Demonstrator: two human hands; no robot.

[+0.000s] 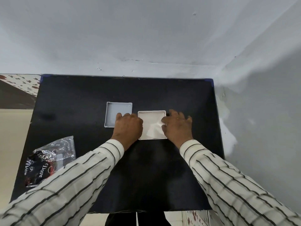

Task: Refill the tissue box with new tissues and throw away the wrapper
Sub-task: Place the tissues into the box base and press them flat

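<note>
Our striped sleeves point(78, 180) reach over the black table point(78, 98). The wrapper point(50, 160) lies crumpled near-left. The tissue box point(153, 138), holding tissues point(150, 123), sits mid-table beside its lid point(114, 113). Our right hand point(177, 126) rests spread against its rim; whether our curled left hand point(128, 126) grasps anything, we cannot tell.

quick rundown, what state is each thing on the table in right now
tissue box: open, lid off, filled with white tissues
lid: off, lying inside-up left of the box
wrapper: crumpled, near the left edge of the table, not thrown away
left hand: over the lid's near corner, grip unclear
right hand: fingers spread, against the box's right side
</note>
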